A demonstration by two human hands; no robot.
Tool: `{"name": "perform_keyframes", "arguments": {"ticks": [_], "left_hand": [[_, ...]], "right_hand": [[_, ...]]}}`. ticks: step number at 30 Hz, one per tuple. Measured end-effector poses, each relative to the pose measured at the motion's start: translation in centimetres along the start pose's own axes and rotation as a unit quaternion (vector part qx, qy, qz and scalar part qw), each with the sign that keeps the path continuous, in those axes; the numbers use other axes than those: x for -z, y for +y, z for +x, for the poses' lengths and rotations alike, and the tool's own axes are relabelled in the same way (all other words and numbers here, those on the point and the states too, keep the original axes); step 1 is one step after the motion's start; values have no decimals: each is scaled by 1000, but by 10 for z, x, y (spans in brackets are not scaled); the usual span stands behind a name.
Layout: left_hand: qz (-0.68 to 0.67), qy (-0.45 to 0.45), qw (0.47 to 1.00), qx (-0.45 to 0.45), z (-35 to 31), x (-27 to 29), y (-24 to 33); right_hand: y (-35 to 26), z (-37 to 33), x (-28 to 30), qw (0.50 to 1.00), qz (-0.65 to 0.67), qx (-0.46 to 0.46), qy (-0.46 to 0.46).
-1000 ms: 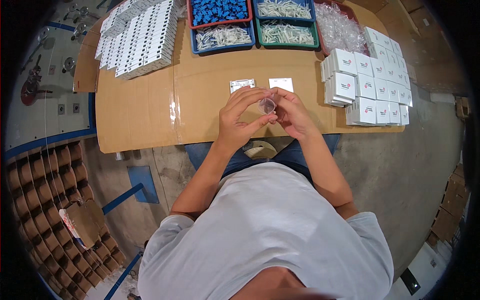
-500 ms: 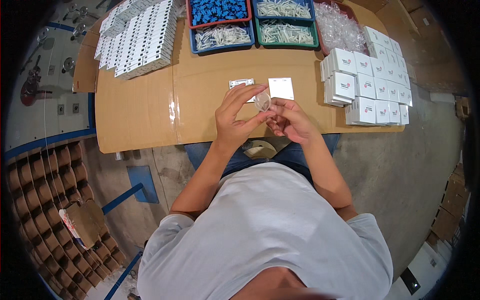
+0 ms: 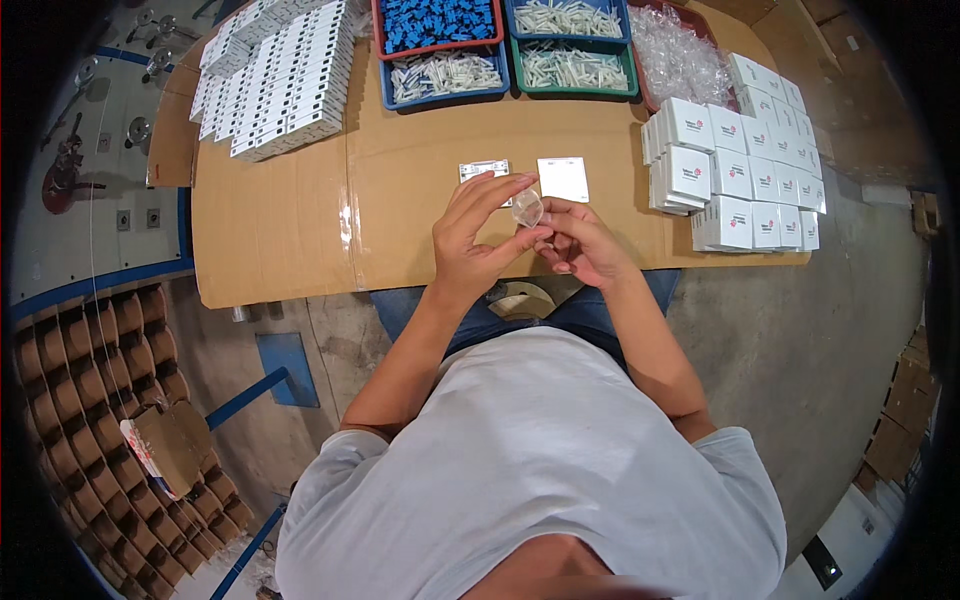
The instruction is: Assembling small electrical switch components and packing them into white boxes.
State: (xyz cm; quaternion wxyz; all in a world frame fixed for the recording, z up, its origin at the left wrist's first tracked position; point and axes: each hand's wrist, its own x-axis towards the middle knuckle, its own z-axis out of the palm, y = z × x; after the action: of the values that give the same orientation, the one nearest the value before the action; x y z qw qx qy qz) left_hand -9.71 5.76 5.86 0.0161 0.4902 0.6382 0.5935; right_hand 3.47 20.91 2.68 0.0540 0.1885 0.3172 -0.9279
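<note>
Across the upper half of the view, the table [image 3: 270, 220] is covered with brown cardboard. On its far left, a block of white cases [image 3: 285, 85] is laid out in close rows; on its right, white boxes [image 3: 735, 170] are stacked in tiers. Beside these boxes, a dark red bin [image 3: 648, 98] is heaped with clear plastic pieces. Along the far side, a red tray [image 3: 440, 50] is filled with small blue parts, while slim whitish pieces are held in two blue trays [image 3: 450, 100] and a green tray [image 3: 578, 93]. Over the near part of the cardboard, the left hand [image 3: 472, 232] and the right hand [image 3: 597, 247] are brought together. Just beyond them, a flat white square [image 3: 563, 180] is set down, and to its left a white part [image 3: 483, 167] is partly covered by the left hand. Between the hands, a small clear cup [image 3: 527, 208] is held above the table, gripped between the left fingers and thumb; its right side is pinched by the right fingertips, the other right fingers being curled.
</note>
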Motion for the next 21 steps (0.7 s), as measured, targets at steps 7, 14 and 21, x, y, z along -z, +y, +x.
{"name": "perform_keyframes", "arguments": {"ticks": [7, 14, 21], "left_hand": [[-31, 33, 992, 121, -27, -3, -43], [-1, 159, 941, 299, -96, 5, -145], [2, 187, 941, 283, -97, -2, -149]], "right_hand": [[3, 20, 43, 948, -273, 57, 155], [-59, 76, 90, 745, -572, 237, 247], [-165, 158, 108, 626, -661, 304, 281]]}}
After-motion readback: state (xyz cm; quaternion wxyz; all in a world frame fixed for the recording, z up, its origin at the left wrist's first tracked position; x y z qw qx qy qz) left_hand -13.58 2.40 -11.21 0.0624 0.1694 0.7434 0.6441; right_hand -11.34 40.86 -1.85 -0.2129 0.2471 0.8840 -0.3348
